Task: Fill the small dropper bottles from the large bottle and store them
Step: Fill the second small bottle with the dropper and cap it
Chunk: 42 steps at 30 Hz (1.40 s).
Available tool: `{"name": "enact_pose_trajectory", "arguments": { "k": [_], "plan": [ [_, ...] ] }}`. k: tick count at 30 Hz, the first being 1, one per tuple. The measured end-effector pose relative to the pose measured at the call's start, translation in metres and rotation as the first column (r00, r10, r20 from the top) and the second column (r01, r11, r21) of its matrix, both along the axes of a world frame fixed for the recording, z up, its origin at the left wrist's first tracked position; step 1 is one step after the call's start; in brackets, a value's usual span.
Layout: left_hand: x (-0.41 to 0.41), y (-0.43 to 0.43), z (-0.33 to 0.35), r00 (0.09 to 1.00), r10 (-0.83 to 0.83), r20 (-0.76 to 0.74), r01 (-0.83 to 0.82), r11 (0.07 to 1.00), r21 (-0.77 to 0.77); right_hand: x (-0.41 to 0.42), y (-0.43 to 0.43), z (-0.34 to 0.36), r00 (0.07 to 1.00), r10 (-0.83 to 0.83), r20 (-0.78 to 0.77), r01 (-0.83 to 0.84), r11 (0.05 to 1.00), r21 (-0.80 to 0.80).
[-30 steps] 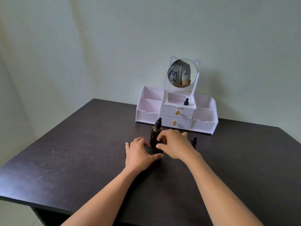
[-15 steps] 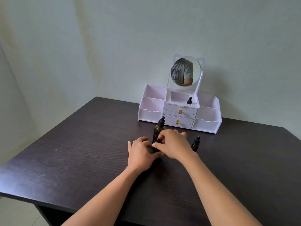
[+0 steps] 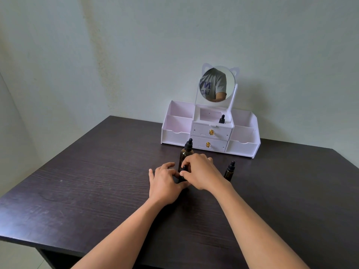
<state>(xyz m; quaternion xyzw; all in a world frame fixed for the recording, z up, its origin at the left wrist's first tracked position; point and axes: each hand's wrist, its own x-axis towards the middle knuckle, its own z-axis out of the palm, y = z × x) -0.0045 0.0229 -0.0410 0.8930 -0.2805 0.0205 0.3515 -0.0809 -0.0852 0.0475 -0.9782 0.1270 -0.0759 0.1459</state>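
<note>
A small amber dropper bottle [image 3: 184,172] stands on the dark table between my hands, mostly hidden by them. My left hand [image 3: 165,181] holds its body from the left. My right hand [image 3: 200,172] pinches its black dropper cap from above. Right behind it stands the large amber bottle [image 3: 186,152] with a black dropper top. A second small dropper bottle [image 3: 229,171] stands alone to the right of my right hand. A third small dropper bottle [image 3: 222,119] sits in the top middle compartment of the white organizer [image 3: 175,134].
The organizer has two shut drawers with gold knobs [image 3: 211,132], open side compartments and a round cat-ear mirror [image 3: 217,84] reflecting a person's grey shirt. It stands at the back of the dark wooden table [image 3: 97,191], against a pale wall.
The view has shifted slightly. My hands have closed in a little on the small bottle; the right hand's fingers have turned at its cap. Other bottles have not moved.
</note>
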Motion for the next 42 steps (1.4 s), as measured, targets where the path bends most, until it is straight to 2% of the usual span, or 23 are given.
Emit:
{"name": "enact_pose_trajectory", "arguments": {
  "k": [9, 19, 24, 27, 42],
  "plan": [
    [0.000, -0.001, 0.002, 1.000, -0.011, -0.007, 0.011, 1.000, -0.004, 0.003, -0.004, -0.001, 0.999, -0.003, -0.041, 0.005, 0.999, 0.047],
    [0.002, -0.001, -0.001, 1.000, -0.024, 0.005, 0.024, 1.000, 0.008, 0.004, -0.011, 0.001, 0.995, 0.078, -0.067, -0.072, 0.994, 0.086],
    [0.000, -0.002, 0.002, 1.000, -0.012, -0.004, 0.012, 1.000, 0.008, -0.003, -0.017, 0.009, 0.997, 0.065, 0.037, -0.070, 0.987, 0.145],
    [-0.002, -0.002, 0.003, 1.000, -0.007, -0.015, 0.007, 1.000, 0.002, -0.001, -0.019, 0.010, 0.996, 0.025, 0.088, -0.033, 0.996, 0.088],
    [-0.001, 0.001, 0.003, 1.000, -0.002, -0.013, 0.002, 1.000, 0.021, 0.007, -0.017, 0.014, 0.992, 0.089, 0.088, -0.103, 0.980, 0.169]
  ]
}}
